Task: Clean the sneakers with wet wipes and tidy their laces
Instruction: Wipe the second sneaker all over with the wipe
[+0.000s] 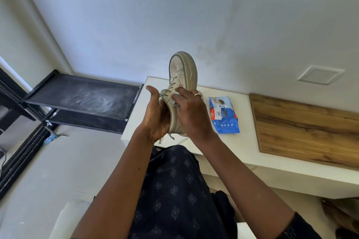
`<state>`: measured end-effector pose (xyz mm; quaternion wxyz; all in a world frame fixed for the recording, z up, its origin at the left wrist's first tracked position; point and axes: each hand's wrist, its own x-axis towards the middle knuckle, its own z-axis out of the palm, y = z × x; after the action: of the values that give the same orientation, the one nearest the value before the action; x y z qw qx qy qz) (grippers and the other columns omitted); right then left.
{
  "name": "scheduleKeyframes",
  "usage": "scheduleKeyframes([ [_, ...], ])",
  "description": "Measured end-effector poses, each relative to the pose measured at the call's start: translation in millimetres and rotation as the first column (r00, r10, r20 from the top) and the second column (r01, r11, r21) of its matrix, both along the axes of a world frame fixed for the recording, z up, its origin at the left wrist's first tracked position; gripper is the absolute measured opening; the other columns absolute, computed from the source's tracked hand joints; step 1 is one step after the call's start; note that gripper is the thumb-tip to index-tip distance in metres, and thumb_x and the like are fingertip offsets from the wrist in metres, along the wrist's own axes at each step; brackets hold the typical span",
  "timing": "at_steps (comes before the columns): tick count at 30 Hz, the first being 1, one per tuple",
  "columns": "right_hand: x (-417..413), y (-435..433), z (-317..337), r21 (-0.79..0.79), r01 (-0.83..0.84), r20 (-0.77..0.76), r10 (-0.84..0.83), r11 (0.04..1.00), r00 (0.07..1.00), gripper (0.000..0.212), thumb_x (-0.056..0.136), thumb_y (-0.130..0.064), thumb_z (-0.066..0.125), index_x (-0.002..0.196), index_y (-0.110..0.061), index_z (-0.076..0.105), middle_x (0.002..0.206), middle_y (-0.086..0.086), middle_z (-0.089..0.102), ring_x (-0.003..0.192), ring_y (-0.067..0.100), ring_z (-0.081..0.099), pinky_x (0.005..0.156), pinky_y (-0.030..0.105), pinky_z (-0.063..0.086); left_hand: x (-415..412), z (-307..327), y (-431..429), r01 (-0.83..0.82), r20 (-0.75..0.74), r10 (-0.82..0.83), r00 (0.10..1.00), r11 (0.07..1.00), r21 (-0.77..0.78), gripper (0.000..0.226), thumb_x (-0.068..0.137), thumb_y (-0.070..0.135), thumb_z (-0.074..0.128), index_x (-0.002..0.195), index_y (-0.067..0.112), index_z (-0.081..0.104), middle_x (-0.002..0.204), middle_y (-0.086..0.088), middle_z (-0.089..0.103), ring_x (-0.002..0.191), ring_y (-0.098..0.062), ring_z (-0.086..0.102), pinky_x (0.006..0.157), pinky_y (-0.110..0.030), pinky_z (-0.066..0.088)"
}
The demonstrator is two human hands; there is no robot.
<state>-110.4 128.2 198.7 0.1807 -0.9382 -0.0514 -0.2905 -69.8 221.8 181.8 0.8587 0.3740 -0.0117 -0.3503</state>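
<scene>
A beige sneaker is held up in front of me, toe pointing away and sole to the right. My left hand grips its heel end from the left, thumb raised. My right hand presses a white wet wipe against the shoe's side near the grey laces. Two lace ends hang below the heel. A blue pack of wet wipes lies on the white counter just right of my hands.
A wooden board lies on the counter's right part. A black metal shoe rack stands to the left of the counter. A bare foot shows at the bottom right on the floor.
</scene>
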Motion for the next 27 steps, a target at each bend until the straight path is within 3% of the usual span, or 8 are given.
scheduleKeyframes([
  [4, -10, -1, -6, -0.019, -0.086, 0.054, 0.087, 0.996, 0.995, 0.026, 0.077, 0.005, 0.051, 0.093, 0.001, 0.071, 0.103, 0.011, 0.068, 0.084, 0.032, 0.062, 0.072, 0.035, 0.055, 0, -1, 1, 0.011, -0.001, -0.011, 1.0, 1.0, -0.005, 0.1, 0.079, 0.081, 0.013, 0.132, 0.005, 0.05, 0.119, -0.018, 0.062, 0.111, -0.03, 0.061, 0.101, -0.041, 0.043],
  [8, -28, -3, -17, -0.059, -0.172, 0.045, 0.175, 0.983, 0.984, 0.031, 0.082, -0.003, 0.043, 0.096, 0.002, 0.071, 0.105, 0.011, 0.068, 0.087, 0.029, 0.061, 0.076, 0.032, 0.054, 0, -3, -1, -0.031, -0.001, 0.031, 1.0, 0.999, 0.016, 0.094, 0.083, 0.078, 0.01, 0.118, 0.005, 0.058, 0.1, -0.015, 0.071, 0.092, -0.026, 0.069, 0.083, -0.034, 0.057],
  [11, -38, -4, -24, -0.081, -0.194, 0.029, 0.196, 0.978, 0.98, 0.033, 0.081, -0.002, 0.042, 0.095, 0.002, 0.072, 0.104, 0.012, 0.068, 0.089, 0.028, 0.062, 0.076, 0.031, 0.055, 0, -4, -2, -0.028, 0.001, 0.028, 1.0, 0.998, 0.054, 0.094, 0.084, 0.078, 0.009, 0.117, 0.006, 0.058, 0.1, -0.016, 0.071, 0.089, -0.027, 0.07, 0.08, -0.033, 0.058],
  [16, -25, -5, -18, -0.053, -0.151, 0.04, 0.153, 0.987, 0.987, 0.03, 0.083, -0.006, 0.044, 0.095, 0.002, 0.071, 0.104, 0.013, 0.068, 0.089, 0.03, 0.062, 0.075, 0.035, 0.056, -4, -1, -3, -0.005, -0.007, 0.005, 1.0, 0.999, 0.038, 0.093, 0.083, 0.078, 0.01, 0.115, 0.006, 0.06, 0.102, -0.015, 0.071, 0.093, -0.026, 0.069, 0.087, -0.035, 0.054],
  [20, -3, -5, -4, -0.015, -0.072, 0.009, 0.072, 0.997, 0.997, 0.031, 0.083, -0.006, 0.042, 0.094, 0.001, 0.071, 0.102, 0.011, 0.069, 0.087, 0.033, 0.062, 0.069, 0.038, 0.057, -6, 0, -5, 0.01, -0.008, -0.009, 1.0, 0.999, 0.043, 0.095, 0.081, 0.08, 0.012, 0.123, 0.007, 0.056, 0.113, -0.015, 0.066, 0.107, -0.028, 0.063, 0.104, -0.04, 0.039],
  [22, 4, -9, -1, 0.004, -0.032, -0.002, 0.032, 0.999, 0.999, 0.028, 0.079, -0.001, 0.046, 0.092, 0.0, 0.071, 0.1, 0.009, 0.069, 0.084, 0.034, 0.061, 0.066, 0.038, 0.057, -6, -1, -6, 0.013, 0.0, -0.014, 1.0, 0.998, 0.068, 0.095, 0.081, 0.079, 0.01, 0.128, 0.008, 0.054, 0.116, -0.015, 0.065, 0.108, -0.027, 0.063, 0.102, -0.04, 0.042],
  [27, -3, -11, -2, 0.039, 0.051, 0.035, -0.052, 0.998, 0.998, 0.041, 0.079, -0.006, 0.033, 0.091, 0.002, 0.071, 0.098, 0.012, 0.069, 0.08, 0.035, 0.063, 0.066, 0.034, 0.054, -5, 2, -4, 0.035, 0.022, -0.037, 0.999, 0.997, 0.074, 0.096, 0.081, 0.078, 0.005, 0.129, 0.01, 0.053, 0.116, -0.014, 0.067, 0.106, -0.027, 0.065, 0.092, -0.038, 0.051],
])
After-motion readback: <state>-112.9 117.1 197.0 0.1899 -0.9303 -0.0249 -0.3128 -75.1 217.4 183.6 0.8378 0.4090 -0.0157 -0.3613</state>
